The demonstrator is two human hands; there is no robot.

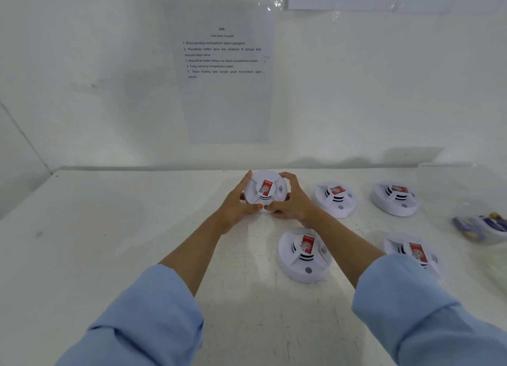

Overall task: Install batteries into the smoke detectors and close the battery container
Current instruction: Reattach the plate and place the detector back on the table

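Observation:
A round white smoke detector with a red label is held face up near the table's far edge. My left hand grips its left rim and my right hand grips its right rim, thumbs meeting at the front. Several more white detectors lie face up to the right: one beside the held one, one farther right, one under my right forearm, and one partly hidden by my right sleeve. Its battery compartment is out of sight.
A clear plastic container with blue batteries sits at the right edge of the white table. A white wall rises right behind the table, with a printed instruction sheet taped to it.

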